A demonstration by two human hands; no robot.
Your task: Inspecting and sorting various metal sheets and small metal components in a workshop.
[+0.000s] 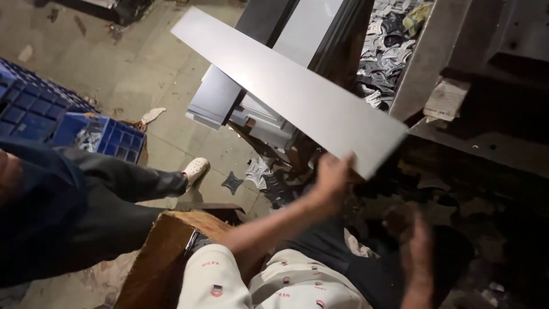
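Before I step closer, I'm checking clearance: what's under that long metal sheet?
Under the metal sheet lie stacked grey sheets and floor scraps. Whatever it covers stays hidden.

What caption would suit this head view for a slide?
The left hand lifts a long grey metal sheet by its near end, the right hand low in shadow, above scrap-strewn floor.

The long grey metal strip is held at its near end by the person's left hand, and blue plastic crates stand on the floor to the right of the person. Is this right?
Not quite. In the head view the blue plastic crates stand on the floor to the left of the person, not the right. The rest holds: the left hand grips the near end of the long grey metal strip.
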